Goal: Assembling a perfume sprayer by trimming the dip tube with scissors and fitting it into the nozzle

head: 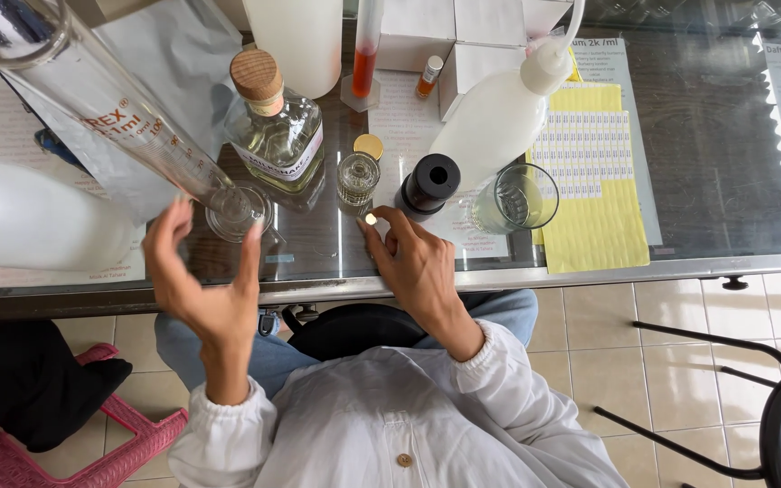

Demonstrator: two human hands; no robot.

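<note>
My left hand [202, 282] is open with fingers spread, just in front of the round base of a tall clear graduated cylinder [110, 108] that stands on the glass table and leans toward the camera. My right hand [413, 262] rests on the table and pinches a small pale round piece [371, 219] between thumb and forefinger. Directly behind it stands a small ribbed glass vial [357, 177] with a gold cap [369, 145] beside it. A black cylindrical cap [430, 183] sits right of the vial.
A cork-stoppered square bottle of pale liquid [275, 136], a white squeeze wash bottle [499, 113], a small glass beaker [514, 199], yellow label sheets [594, 176], white boxes [463, 36], a large white container [33, 217]. The table's metal edge [589, 269] runs in front; a black stool [770, 407] stands at right.
</note>
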